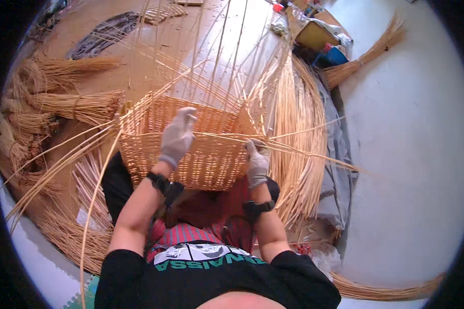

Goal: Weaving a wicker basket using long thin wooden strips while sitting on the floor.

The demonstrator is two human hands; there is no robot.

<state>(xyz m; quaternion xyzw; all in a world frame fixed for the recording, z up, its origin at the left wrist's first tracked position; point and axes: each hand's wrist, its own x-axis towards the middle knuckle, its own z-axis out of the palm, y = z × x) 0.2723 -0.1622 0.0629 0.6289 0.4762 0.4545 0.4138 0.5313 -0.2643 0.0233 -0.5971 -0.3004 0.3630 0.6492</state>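
Note:
A rectangular wicker basket (191, 165) rests against my lap, its side walls closely woven and long loose rods (314, 153) sticking out at the corners. My left hand (177, 136), in a pale glove, is raised over the near rim with its fingers loosely bent; nothing shows in it. At the near right corner my right hand (257, 164), also gloved, closes its fingers and thumb on wicker rods lying along the rim. Part of what it grips is hidden by the glove.
Bundles of wicker rods (75, 105) lie at the left, and a large loose sheaf (296, 139) spreads at the right on a grey sheet (335, 180). Another bundle (368, 54) leans farther back, near a blue container (332, 55). Upright rods rise from the basket's far side.

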